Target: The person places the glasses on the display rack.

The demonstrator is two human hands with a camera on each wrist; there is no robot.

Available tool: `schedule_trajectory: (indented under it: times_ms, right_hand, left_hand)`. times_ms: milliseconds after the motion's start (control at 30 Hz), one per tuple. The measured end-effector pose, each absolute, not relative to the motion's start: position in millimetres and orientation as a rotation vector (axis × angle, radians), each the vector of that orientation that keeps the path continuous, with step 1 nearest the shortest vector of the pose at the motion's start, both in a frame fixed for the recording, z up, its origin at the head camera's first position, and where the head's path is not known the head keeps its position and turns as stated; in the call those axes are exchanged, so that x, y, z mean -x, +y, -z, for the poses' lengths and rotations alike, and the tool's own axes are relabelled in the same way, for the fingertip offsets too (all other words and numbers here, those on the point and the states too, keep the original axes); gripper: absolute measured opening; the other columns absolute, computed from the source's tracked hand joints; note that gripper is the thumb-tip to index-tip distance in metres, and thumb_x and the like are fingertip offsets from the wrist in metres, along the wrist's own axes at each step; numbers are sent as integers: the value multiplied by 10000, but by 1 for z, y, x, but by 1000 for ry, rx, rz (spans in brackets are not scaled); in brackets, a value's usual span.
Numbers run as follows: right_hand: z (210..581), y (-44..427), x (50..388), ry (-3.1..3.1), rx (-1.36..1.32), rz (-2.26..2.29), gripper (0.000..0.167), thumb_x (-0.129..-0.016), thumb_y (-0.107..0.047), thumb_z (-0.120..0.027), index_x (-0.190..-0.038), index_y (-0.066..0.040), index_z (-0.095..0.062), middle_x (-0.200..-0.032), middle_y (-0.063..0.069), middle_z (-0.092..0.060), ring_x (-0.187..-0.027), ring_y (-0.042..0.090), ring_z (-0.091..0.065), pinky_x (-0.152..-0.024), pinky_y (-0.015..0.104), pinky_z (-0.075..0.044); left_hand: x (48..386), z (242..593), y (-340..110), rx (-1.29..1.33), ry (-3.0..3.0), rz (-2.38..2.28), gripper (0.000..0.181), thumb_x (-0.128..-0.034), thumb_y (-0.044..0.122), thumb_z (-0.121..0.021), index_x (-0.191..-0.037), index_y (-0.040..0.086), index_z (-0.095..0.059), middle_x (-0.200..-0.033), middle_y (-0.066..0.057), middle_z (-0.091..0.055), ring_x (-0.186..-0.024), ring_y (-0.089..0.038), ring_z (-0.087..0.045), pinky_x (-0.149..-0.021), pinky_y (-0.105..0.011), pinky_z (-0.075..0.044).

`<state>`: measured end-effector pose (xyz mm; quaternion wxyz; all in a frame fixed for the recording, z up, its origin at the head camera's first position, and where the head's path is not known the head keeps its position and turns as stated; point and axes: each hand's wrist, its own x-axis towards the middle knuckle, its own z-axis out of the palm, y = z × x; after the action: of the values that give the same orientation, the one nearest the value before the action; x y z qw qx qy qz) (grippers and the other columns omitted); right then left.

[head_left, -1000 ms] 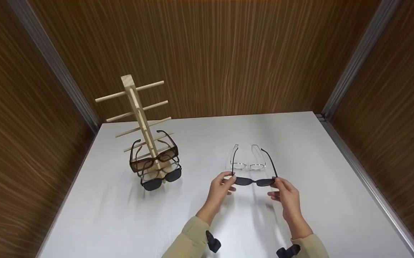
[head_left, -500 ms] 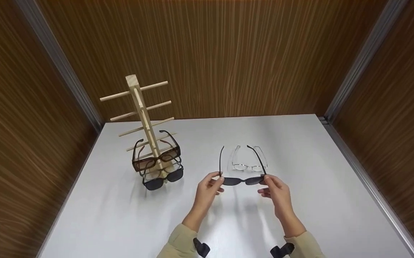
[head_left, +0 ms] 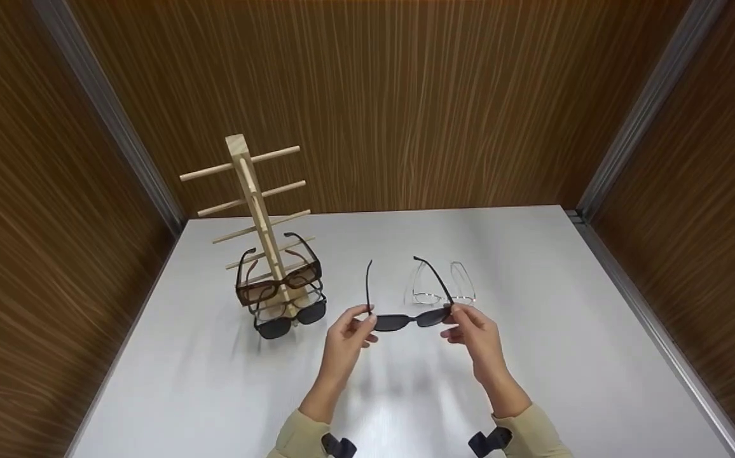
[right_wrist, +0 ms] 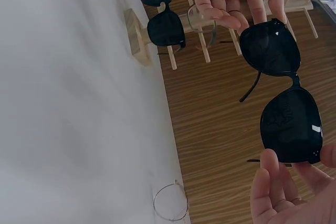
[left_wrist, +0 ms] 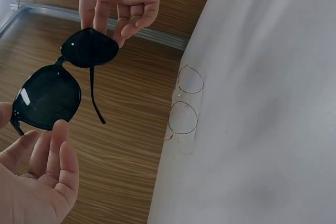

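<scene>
Black sunglasses with dark lenses (head_left: pixel 391 322) hang above the table between my two hands, temples unfolded and pointing away from me. My left hand (head_left: pixel 343 343) pinches the left hinge corner between thumb and fingers. At the opposite corner, my right hand (head_left: pixel 479 337) pinches the frame the same way. In the left wrist view the sunglasses (left_wrist: pixel 50 98) show both lenses tilted. Behind them, thin-rimmed clear eyeglasses (head_left: pixel 428 298) lie on the table with their temples spread, partly overlapped by the right temple of the sunglasses.
A wooden eyewear stand (head_left: pixel 256 207) with several pegs rises at the left. On its lower pegs hang brown sunglasses (head_left: pixel 259 292), clear-lensed glasses (head_left: pixel 271 312) and dark sunglasses (head_left: pixel 274 328). Wood-grain panels (head_left: pixel 405 102) enclose the white table (head_left: pixel 564 356) at the back and sides.
Both hands have carried the black sunglasses leftward, toward the stand, and the sunglasses now tilt with their right side higher. The clear eyeglasses stay on the table. The head view has shifted slightly.
</scene>
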<state>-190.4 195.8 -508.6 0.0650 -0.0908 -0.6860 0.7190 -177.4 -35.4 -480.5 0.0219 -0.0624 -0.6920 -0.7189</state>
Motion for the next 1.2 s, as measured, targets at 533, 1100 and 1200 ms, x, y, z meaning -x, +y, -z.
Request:
schedule_trajectory:
  times_ms: [533, 1100, 1200]
  right_hand:
    - [482, 167, 196, -2046, 10, -2211, 335, -936, -205, -576, -1111, 79, -607, -915, 182, -636, -676, 251, -642, -674, 332, -532]
    - [453, 137, 208, -1999, -260, -2250, 258, -938, -194, -569, -1073, 12, -646, -895, 152, -629, -679, 263, -634, -696, 378, -527]
    - [450, 130, 209, -2000, -287, -2261, 238, -937, -188, -571, -1059, 0, -652, -895, 169, -625, -674, 256, -632, -697, 400, -528]
  left_hand:
    - [161, 453, -61, 160, -2112, 2132, 282, -921, 96, -582, -1177, -21, -567, -788, -87, -559, -814, -445, -591, -719, -372, -507]
    - [164, 454, -94, 155, -1993, 2061, 332, -912, 153, -611, -1203, 2, -562, -882, -125, -587, -758, -282, -626, -709, -354, -517]
    - [161, 451, -100, 117, -1979, 2065, 329, -917, 139, -602, -1207, -8, -553, -881, -143, -575, -761, -273, -626, -707, -333, -513]
